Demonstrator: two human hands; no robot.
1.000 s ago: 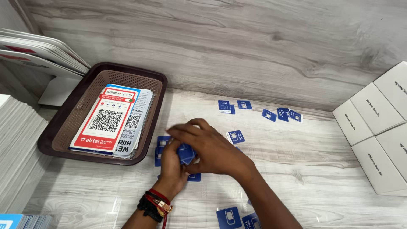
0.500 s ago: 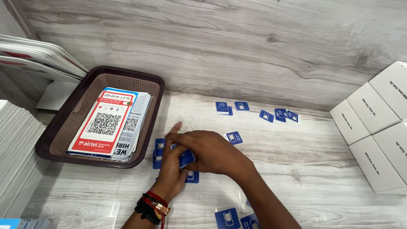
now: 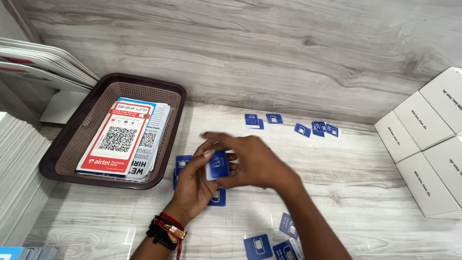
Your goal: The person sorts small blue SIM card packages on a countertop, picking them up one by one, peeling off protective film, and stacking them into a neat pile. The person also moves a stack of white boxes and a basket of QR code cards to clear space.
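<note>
Hands, left hand [image 3: 192, 185] and right hand [image 3: 250, 161], pinch blue card stack [image 3: 217, 166] (white boxes [image 3: 423, 139] right); brown tray [image 3: 72, 144] left.

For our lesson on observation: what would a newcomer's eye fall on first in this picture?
First, the two hands at the centre: the left hand and right hand together grip a small stack of blue cards above the pale wood-grain counter. Next, the brown basket at left, holding a red and white leaflet. More loose blue cards lie near the back wall.
</note>
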